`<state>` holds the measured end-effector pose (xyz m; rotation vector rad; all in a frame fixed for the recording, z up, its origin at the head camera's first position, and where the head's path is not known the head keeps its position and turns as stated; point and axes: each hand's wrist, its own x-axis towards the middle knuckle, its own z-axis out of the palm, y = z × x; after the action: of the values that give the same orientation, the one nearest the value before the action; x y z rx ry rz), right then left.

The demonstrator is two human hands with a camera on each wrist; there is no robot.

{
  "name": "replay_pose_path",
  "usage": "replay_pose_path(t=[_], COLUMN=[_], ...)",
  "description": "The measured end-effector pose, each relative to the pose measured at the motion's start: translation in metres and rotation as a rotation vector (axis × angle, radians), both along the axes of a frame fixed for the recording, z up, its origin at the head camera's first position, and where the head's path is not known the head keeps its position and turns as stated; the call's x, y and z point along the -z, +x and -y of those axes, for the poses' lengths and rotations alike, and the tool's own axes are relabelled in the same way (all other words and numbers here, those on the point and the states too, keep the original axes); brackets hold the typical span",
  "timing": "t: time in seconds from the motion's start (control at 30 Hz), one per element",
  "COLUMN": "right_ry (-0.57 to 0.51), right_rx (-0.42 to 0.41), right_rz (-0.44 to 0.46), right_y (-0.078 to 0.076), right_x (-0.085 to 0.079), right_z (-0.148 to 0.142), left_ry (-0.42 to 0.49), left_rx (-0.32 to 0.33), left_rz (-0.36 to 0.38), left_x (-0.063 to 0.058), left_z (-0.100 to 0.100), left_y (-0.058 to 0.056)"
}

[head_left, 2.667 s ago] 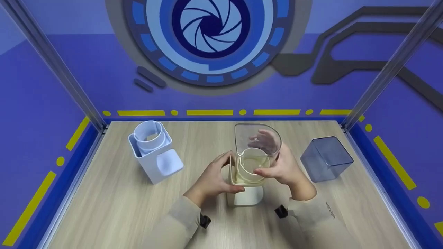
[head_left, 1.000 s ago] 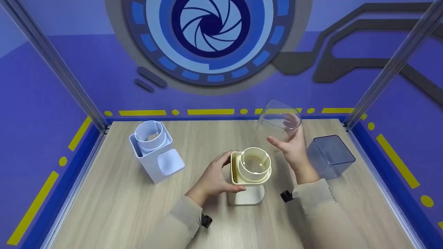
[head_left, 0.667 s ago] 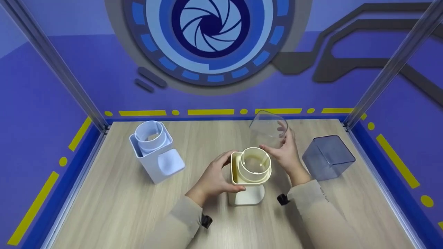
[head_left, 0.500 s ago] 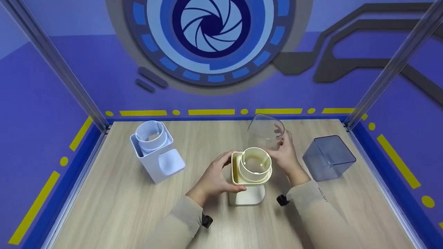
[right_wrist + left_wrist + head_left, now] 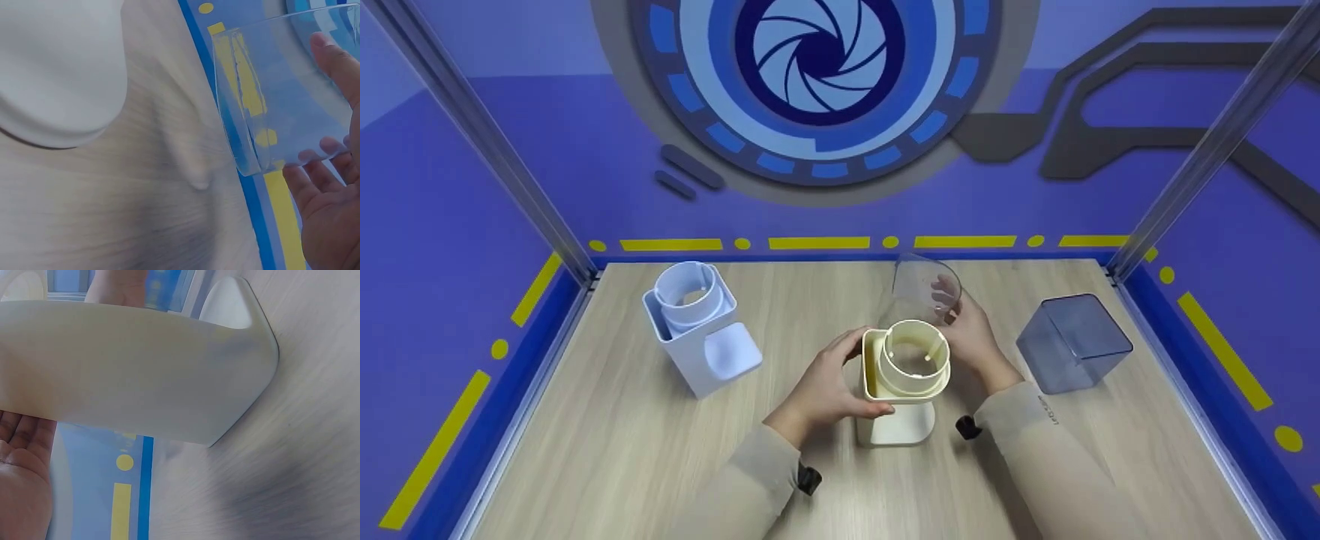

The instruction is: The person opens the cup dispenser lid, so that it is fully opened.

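A cream plastic dispenser-like stand (image 5: 896,426), with a round collar on top and a scooped foot, is upright on the table in the middle of the head view. My left hand (image 5: 819,386) grips its body from the left, thumb in front; in the left wrist view the stand's side (image 5: 135,371) fills much of the frame. Just behind it, my right hand (image 5: 976,341) holds a clear plastic container (image 5: 915,276) by its sides. The container's lower part is hidden behind the collar. In the right wrist view, the clear container (image 5: 281,84) is apart from the stand (image 5: 56,67).
A similar pale blue stand (image 5: 686,360) with its own collar is on the left of the wooden table (image 5: 607,450). A smoky tinted clear container (image 5: 1072,345) sits at the right. Purple-blue panels (image 5: 840,214) bound the back and sides.
The clear container came off the top of the cream stand, went right and back, then moved left and down behind the stand with my right hand. My left hand stayed on the stand.
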<state>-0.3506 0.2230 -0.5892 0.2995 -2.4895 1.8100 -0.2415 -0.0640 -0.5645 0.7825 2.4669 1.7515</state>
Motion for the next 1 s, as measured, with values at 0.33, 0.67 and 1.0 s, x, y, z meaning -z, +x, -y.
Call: replay_pose_path(t=[0.33,0.67,1.0], right_ry=[0.002,-0.025,-0.064], right_rx=[-0.064,-0.147,-0.189], right_rz=[0.013,0.049,0.054], right_y=[-0.014,-0.023,-0.025], right_x=[0.005,0.009,0.014], right_z=[0.009,0.015,0.019], left_ry=[-0.001,-0.004,0.004], left_rx=[-0.006,-0.009,0.002], left_rz=[0.017,0.024,0.037], left_x=[0.000,0.000,0.001], left_z=[0.000,-0.001,-0.001], left_y=[-0.001,0.002,0.003])
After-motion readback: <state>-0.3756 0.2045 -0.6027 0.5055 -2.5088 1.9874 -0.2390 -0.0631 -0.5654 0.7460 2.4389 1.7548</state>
